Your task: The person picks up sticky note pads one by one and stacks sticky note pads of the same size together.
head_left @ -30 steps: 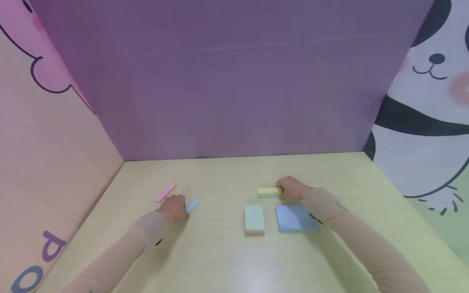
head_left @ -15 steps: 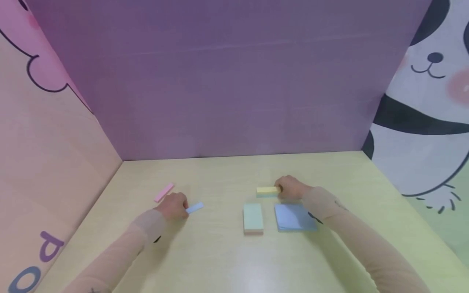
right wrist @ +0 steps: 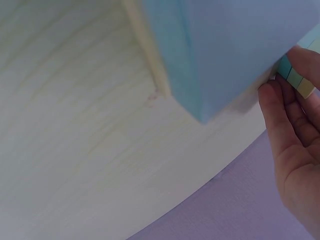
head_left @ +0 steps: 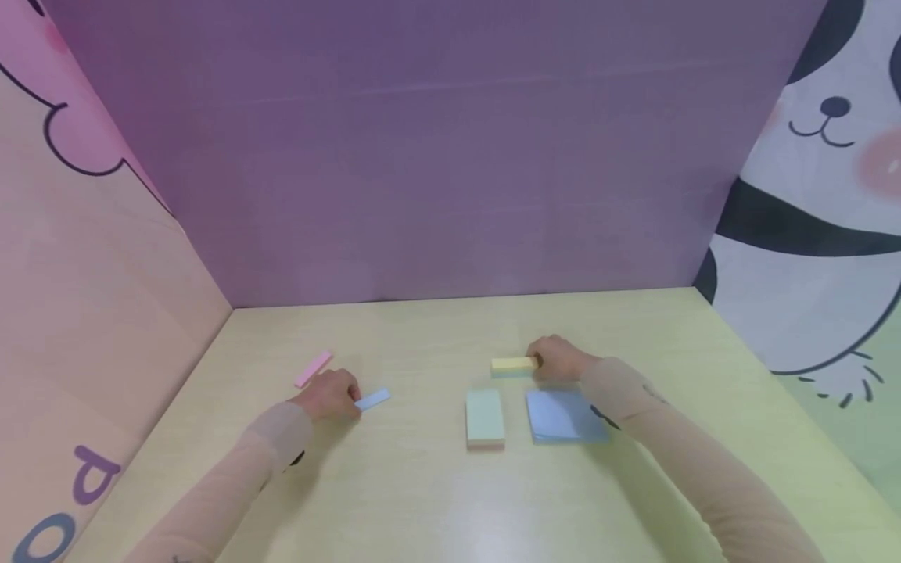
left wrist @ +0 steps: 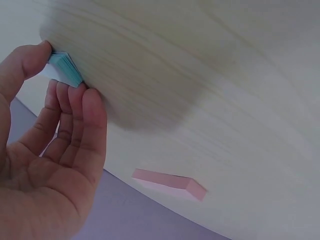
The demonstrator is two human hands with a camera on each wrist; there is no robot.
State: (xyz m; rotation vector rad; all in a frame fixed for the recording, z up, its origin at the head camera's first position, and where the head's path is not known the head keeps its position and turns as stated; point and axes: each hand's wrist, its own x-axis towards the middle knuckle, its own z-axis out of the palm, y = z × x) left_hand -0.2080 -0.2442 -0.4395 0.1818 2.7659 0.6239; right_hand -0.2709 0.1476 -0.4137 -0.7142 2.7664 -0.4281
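Observation:
My left hand (head_left: 331, 393) pinches a narrow blue sticky note pad (head_left: 373, 399) between thumb and fingertips. The left wrist view shows the layered teal edge of this sticky note pad (left wrist: 66, 69). Just behind that hand, a narrow pink sticky note pad (head_left: 313, 369) lies slanted on the table. On the other side, my right hand (head_left: 559, 360) grips the right end of a small stack of narrow sticky note pads (head_left: 512, 366), yellow on top. Green and teal layers of the stack (right wrist: 295, 77) show between thumb and fingers in the right wrist view.
A light green rectangular sticky note pad (head_left: 484, 418) lies on the table (head_left: 422, 500) in front of the stack. To its right is a larger blue square pad (head_left: 563, 417), partly beneath the right forearm. A purple panel (head_left: 450, 156) rises behind the table.
The blue pad in my left hand has turned, its free end swinging from slanting away to pointing more to the right. My right hand keeps its grip on the stack.

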